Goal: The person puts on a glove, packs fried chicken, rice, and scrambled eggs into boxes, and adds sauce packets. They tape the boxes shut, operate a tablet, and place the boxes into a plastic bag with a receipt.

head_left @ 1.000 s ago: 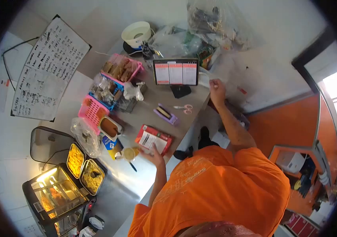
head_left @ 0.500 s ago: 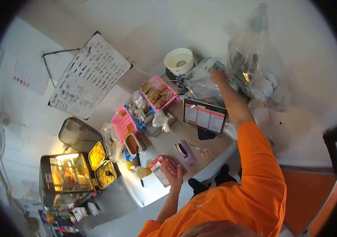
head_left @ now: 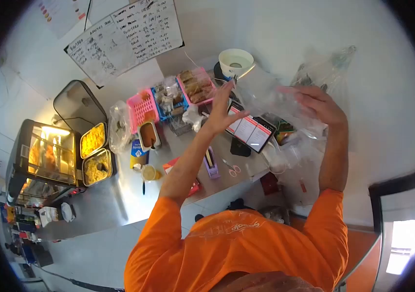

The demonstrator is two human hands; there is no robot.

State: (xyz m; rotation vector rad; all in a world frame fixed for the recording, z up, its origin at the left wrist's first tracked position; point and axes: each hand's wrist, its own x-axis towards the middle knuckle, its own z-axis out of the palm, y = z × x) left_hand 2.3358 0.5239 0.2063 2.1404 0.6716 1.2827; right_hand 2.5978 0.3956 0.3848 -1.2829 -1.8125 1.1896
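Note:
A clear plastic bag [head_left: 264,92] is spread in the air between my hands, above the tablet [head_left: 251,130] on its stand. My right hand [head_left: 320,105] is at the bag's right side with fingers pointing left, pinching the film. To the left, my left hand [head_left: 223,111] is raised with fingers stretched and thumb apart, near the bag's left edge. Whether it touches the film is hard to see. Under my left forearm lies a red and white box [head_left: 194,188], mostly hidden. Beside it stand a purple tape dispenser [head_left: 211,163] and pink-handled scissors [head_left: 234,170].
Pink [head_left: 140,113] and blue baskets [head_left: 170,104] with wrapped food line the counter's back. A white bowl-like container [head_left: 235,63] stands behind. At left are a sauce tray [head_left: 147,136], yellow food trays [head_left: 93,139] and a lit display warmer [head_left: 46,153]. More plastic bags [head_left: 326,73] hang at right.
My left hand has left the red box and risen toward the bag. My right hand has drawn back from the bag pile, bringing a clear bag. The view has turned.

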